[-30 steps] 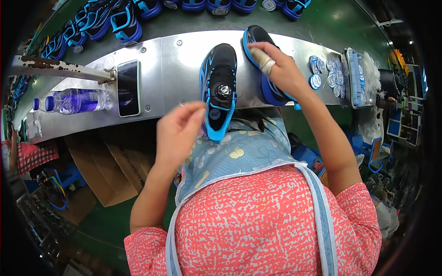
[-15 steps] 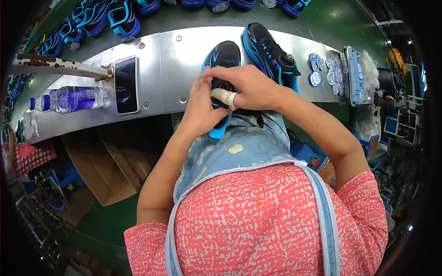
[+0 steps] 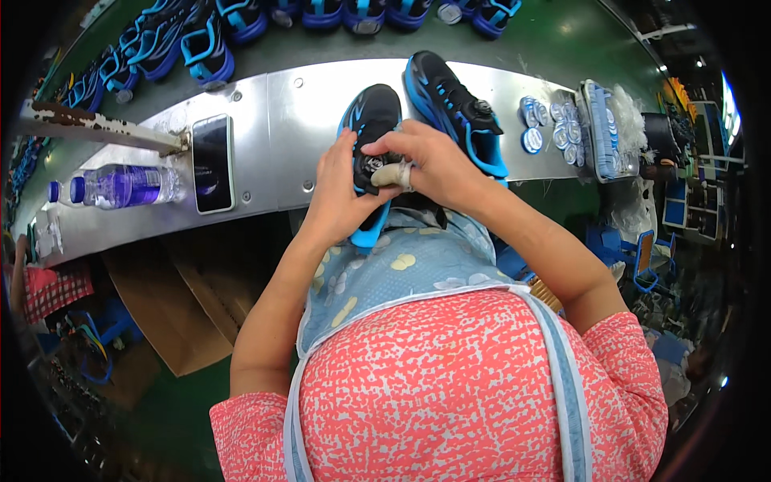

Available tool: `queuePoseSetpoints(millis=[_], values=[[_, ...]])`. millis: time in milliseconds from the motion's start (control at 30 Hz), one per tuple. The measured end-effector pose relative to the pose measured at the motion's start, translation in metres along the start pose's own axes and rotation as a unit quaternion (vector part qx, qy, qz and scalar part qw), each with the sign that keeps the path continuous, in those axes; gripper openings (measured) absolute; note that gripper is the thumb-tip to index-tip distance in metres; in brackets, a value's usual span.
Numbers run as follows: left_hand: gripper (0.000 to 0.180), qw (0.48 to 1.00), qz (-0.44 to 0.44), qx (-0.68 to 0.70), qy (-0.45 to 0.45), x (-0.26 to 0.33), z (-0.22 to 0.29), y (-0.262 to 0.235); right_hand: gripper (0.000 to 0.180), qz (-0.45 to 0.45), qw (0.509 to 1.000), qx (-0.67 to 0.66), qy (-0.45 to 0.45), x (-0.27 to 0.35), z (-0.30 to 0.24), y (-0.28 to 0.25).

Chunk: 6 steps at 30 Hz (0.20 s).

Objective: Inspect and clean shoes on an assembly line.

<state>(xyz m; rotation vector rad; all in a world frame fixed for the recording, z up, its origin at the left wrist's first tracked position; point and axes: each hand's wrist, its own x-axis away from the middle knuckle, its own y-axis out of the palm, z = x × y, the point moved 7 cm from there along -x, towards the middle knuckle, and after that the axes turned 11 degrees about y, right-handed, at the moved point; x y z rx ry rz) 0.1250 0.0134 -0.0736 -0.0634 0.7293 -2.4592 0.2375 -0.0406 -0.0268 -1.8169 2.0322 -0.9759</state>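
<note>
A black and blue sneaker (image 3: 376, 111) lies at the near edge of the metal bench, toe pointing away. My left hand (image 3: 339, 193) grips its left side, thumb toward the tongue. My right hand (image 3: 434, 165) closes on the same shoe from the right, its fingers around the round black dial (image 3: 371, 163) on the upper. A cream finger cover (image 3: 391, 175) sits on one right finger. Part of the shoe's collar is hidden by my hands. Just to the right stands a matching sneaker (image 3: 443, 90) with its own dial, untouched.
Several round blue-and-white discs (image 3: 532, 138) lie right of the shoes, beside a blue basket (image 3: 598, 132). On the left are a phone (image 3: 212, 165), plastic bottles (image 3: 128, 186) and a chipped metal bar (image 3: 96, 122). More sneakers (image 3: 365, 14) line the green surface beyond. Cardboard (image 3: 165, 297) stands below.
The view has shifted, so the bench sits slightly lower and further left. My right fingers have parted a little from the left hand, and the dial now shows between them.
</note>
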Motion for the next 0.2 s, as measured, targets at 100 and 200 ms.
queuePoseSetpoints(millis=[100,200], values=[[0.102,0.999,-0.012,0.035,0.005,0.008,-0.004,-0.006,0.038,-0.02,0.991,0.108,-0.081,0.006,-0.013,-0.017],[0.105,0.997,-0.035,0.04,-0.054,0.034,-0.013,-0.031,0.046,-0.017,0.983,-0.119,0.142,0.022,0.02,-0.089]])
